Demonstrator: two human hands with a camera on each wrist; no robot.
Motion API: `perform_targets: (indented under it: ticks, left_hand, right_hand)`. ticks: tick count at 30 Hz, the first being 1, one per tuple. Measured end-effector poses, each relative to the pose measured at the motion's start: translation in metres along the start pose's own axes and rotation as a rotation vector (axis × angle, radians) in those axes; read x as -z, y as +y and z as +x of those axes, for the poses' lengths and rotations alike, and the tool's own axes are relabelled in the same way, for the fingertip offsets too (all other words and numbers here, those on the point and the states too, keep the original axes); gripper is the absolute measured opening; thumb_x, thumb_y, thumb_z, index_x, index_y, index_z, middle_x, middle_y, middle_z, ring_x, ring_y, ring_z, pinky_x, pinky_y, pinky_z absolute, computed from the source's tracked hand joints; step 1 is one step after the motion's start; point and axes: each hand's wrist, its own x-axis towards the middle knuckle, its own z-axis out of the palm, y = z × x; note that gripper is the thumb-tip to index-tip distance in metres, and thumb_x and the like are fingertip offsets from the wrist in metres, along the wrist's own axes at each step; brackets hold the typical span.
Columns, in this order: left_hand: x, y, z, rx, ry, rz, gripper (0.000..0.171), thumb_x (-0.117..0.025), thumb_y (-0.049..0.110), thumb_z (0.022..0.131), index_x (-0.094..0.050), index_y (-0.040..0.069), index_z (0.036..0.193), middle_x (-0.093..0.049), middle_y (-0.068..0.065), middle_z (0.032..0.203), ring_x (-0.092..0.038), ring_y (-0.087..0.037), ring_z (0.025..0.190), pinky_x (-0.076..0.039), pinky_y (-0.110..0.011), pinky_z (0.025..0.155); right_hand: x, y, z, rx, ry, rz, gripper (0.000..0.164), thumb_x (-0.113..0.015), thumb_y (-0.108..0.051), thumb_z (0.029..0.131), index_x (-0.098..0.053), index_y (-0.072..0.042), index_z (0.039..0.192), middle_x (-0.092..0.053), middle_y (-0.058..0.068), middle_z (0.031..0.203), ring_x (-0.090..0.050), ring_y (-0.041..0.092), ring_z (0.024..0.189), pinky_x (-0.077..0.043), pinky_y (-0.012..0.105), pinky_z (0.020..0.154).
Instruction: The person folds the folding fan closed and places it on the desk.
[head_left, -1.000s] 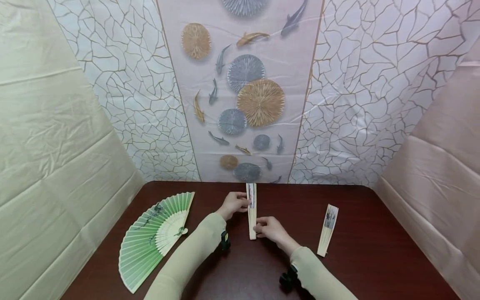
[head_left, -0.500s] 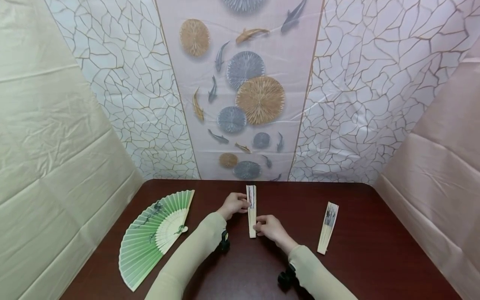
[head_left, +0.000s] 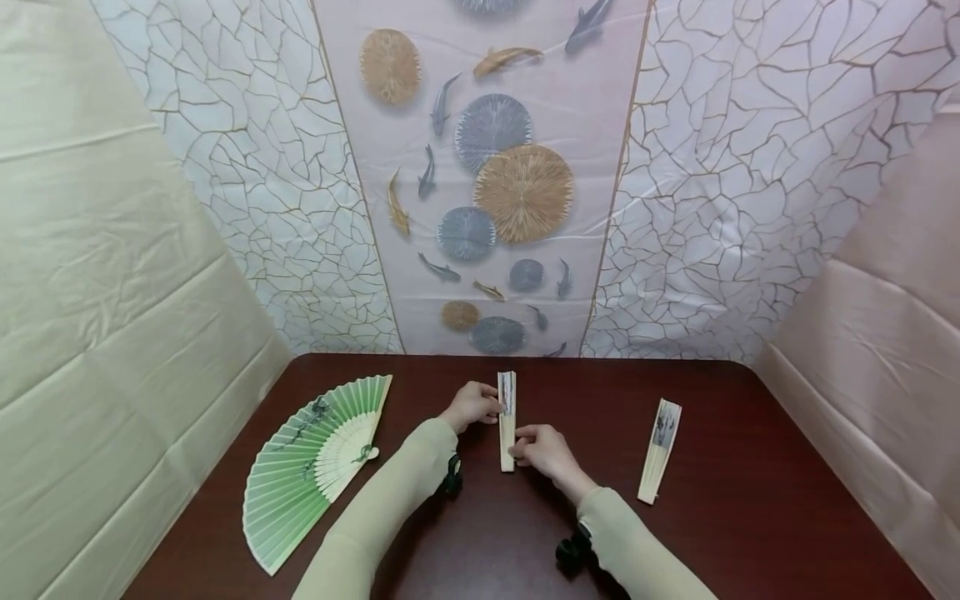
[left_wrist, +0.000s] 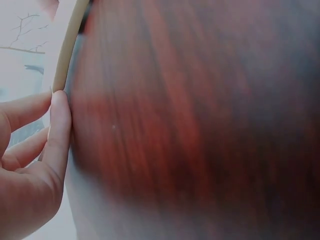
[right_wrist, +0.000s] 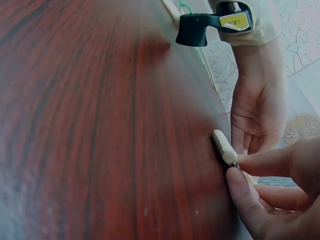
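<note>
A folded hand fan [head_left: 507, 427] with pale ribs and a printed upper part lies lengthwise near the middle of the table, between both hands. My left hand [head_left: 474, 405] pinches its left edge about halfway up; in the left wrist view thumb and fingers meet at the fan's pale outer rib [left_wrist: 70, 45]. My right hand [head_left: 545, 451] pinches the narrow near end, where the right wrist view shows thumb and forefinger at the small metal rivet [right_wrist: 235, 163]. Part of the fan is hidden behind the fingers in both wrist views.
A green fan [head_left: 300, 475] lies spread out at the left of the dark red wooden table [head_left: 480, 542]. Another folded fan [head_left: 660, 452] with a grey print lies at the right. A patterned cloth [head_left: 517, 192] hangs behind the table's back edge.
The head view has tilted down a little. The middle fan's far end sits lower, farther in from the table's back edge. Both hands keep their hold on it; the other fans stay put.
</note>
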Motion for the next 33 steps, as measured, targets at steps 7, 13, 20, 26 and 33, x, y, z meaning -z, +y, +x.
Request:
perform_targets:
  ticks: [7, 13, 20, 26, 33]
  left_hand:
    - [0.0, -0.002, -0.002, -0.004, 0.025, 0.005, 0.046, -0.07, 0.002, 0.094, -0.054, -0.009, 0.136, -0.067, -0.017, 0.103, -0.069, -0.026, 0.086, -0.062, -0.034, 0.071]
    - [0.007, -0.003, -0.009, -0.007, 0.03, 0.021, 0.047, -0.07, 0.005, 0.094, -0.054, -0.009, 0.136, -0.067, -0.016, 0.102, -0.07, -0.027, 0.087, -0.062, -0.035, 0.073]
    - [0.041, -0.005, -0.013, -0.037, 0.114, 0.05, 0.046, -0.069, 0.007, 0.095, -0.055, -0.007, 0.137, -0.069, -0.017, 0.106, -0.068, -0.03, 0.09, -0.061, -0.038, 0.076]
    - [0.088, -0.009, -0.028, -0.027, 0.192, 0.036, 0.044, -0.066, 0.006, 0.097, -0.055, -0.006, 0.138, -0.069, -0.018, 0.109, -0.066, -0.036, 0.097, -0.06, -0.041, 0.08]
    - [0.146, -0.021, -0.064, -0.03, 0.3, 0.096, 0.042, -0.065, 0.009, 0.099, -0.055, -0.005, 0.137, -0.063, -0.021, 0.119, -0.062, -0.042, 0.105, -0.058, -0.047, 0.085]
  right_hand:
    - [-0.002, -0.001, 0.002, 0.004, 0.014, -0.002, 0.038, -0.069, 0.005, 0.088, -0.061, 0.014, 0.124, -0.07, 0.014, 0.085, -0.071, 0.026, 0.075, -0.062, 0.038, 0.069]
    - [-0.002, -0.001, 0.004, -0.006, 0.012, 0.003, 0.04, -0.07, 0.005, 0.088, -0.06, 0.015, 0.125, -0.07, 0.015, 0.087, -0.071, 0.026, 0.074, -0.062, 0.038, 0.069]
    - [0.007, -0.003, 0.016, -0.003, 0.07, -0.024, 0.039, -0.07, -0.001, 0.091, -0.06, 0.011, 0.127, -0.07, 0.013, 0.09, -0.071, 0.024, 0.076, -0.062, 0.037, 0.07]
    - [0.005, -0.013, 0.025, 0.038, 0.084, -0.03, 0.037, -0.065, 0.0, 0.092, -0.061, 0.01, 0.128, -0.068, 0.014, 0.092, -0.068, 0.021, 0.075, -0.061, 0.035, 0.068]
    - [-0.015, -0.027, 0.03, 0.072, 0.007, 0.012, 0.037, -0.062, -0.002, 0.097, -0.059, 0.009, 0.132, -0.071, 0.014, 0.099, -0.071, 0.03, 0.091, -0.062, 0.038, 0.074]
